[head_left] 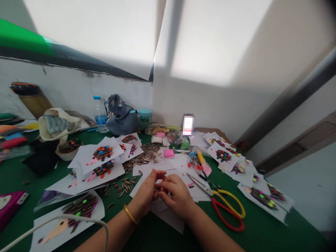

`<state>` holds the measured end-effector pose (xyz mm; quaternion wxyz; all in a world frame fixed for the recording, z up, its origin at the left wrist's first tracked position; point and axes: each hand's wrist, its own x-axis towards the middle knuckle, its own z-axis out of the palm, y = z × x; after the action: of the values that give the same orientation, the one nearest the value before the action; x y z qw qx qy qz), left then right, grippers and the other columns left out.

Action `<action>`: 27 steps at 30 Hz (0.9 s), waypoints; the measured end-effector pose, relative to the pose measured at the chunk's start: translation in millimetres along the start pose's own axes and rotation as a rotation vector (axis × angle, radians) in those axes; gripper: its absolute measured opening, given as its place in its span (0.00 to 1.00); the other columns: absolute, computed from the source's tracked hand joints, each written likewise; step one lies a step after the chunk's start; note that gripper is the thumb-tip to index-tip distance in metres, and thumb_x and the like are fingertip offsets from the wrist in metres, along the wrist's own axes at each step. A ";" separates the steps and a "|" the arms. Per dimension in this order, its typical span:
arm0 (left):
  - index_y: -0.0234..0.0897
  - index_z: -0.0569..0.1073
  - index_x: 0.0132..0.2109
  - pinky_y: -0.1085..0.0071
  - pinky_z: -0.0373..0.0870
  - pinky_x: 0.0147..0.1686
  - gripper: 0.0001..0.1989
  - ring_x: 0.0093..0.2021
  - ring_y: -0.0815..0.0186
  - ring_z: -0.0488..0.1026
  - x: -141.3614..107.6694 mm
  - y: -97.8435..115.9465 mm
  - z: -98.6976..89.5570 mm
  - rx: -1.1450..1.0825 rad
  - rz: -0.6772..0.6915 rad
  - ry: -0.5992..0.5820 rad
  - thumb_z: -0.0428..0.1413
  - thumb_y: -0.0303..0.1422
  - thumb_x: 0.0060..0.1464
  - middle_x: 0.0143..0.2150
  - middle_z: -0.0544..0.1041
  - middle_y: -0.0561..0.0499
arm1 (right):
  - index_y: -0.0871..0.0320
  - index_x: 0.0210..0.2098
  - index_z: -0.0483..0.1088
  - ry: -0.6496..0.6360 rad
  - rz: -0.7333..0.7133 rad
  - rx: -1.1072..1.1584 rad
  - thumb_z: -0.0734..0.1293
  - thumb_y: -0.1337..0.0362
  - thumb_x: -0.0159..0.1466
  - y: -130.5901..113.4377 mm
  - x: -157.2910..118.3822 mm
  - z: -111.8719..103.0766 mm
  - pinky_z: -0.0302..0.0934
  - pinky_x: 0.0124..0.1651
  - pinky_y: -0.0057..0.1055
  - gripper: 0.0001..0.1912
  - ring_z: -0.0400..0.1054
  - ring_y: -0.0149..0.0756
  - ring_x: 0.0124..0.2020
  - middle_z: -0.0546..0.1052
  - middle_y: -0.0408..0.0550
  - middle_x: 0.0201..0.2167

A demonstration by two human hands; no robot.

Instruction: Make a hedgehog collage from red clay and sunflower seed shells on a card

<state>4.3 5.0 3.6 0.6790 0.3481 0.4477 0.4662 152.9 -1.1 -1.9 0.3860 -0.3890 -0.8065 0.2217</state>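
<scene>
My left hand (145,192) and my right hand (177,196) meet over white paper sheets (168,218) in the middle of the table. The fingers of both are curled together around something small. A bit of red shows between them, but the fingers cover most of it. A gold bangle (130,214) circles my left wrist. Right of my right hand lies a pair of scissors (210,190) with one yellow and one red handle, blades spread. Loose striped sunflower seeds (126,185) are scattered left of my left hand. Beyond the hands sits a pink clay block (169,153).
Hedgehog pictures made with seeds and coloured dots lie in piles at left (101,157) and right (223,155). A cable (78,218) crosses the near-left picture (67,224). Along the wall stand a water bottle (100,117), a blue bag (122,119) and a lit phone (188,124).
</scene>
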 end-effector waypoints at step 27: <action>0.35 0.70 0.32 0.73 0.64 0.30 0.18 0.28 0.69 0.70 14.1 -10.2 -1.2 0.048 0.099 -0.068 0.66 0.42 0.43 0.26 0.73 0.54 | 0.56 0.33 0.75 0.010 0.209 0.151 0.64 0.65 0.65 19.4 2.6 -5.2 0.60 0.38 0.29 0.08 0.68 0.35 0.34 0.75 0.44 0.30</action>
<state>8.7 15.2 -9.8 0.6615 0.4015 0.4177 0.4761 164.8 12.9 -10.3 0.3930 -0.4421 -0.7406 0.3188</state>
